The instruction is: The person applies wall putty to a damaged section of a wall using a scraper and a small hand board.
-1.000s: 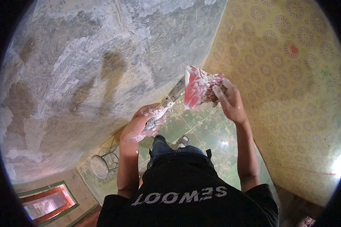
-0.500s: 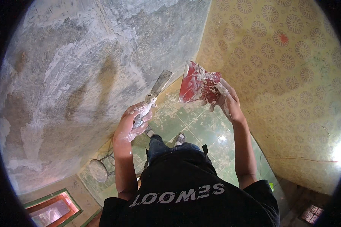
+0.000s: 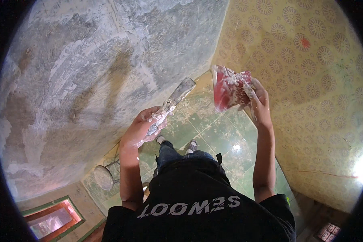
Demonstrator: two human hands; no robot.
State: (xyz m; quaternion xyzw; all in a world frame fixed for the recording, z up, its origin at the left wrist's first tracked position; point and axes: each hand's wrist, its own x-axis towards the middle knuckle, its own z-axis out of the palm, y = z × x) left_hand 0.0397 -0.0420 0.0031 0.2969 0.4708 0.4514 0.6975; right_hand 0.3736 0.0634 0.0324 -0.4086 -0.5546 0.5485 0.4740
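My left hand (image 3: 144, 126) is wrapped round the handle of a putty knife (image 3: 184, 87), its metal blade pointing up and to the right. White filler is smeared over the handle, the blade and my fingers. In my right hand (image 3: 259, 101) is a red plastic spreader (image 3: 228, 86), gripped at its narrow right end with its wide edge facing left. Whitish filler coats much of its face. The two tools are apart, with the knife's tip a short way left of the spreader.
A grey, patchily plastered wall (image 3: 80, 80) rises on the left, and a yellow wall with flower prints (image 3: 310, 92) on the right. Below lies a spattered green tiled floor (image 3: 213, 131). A round-topped stool (image 3: 104, 177) stands at lower left, near a framed opening (image 3: 54, 222).
My right hand has moved right with the spreader, widening the gap between the tools. My left hand has shifted slightly right, and the putty knife's blade leans further over to the right.
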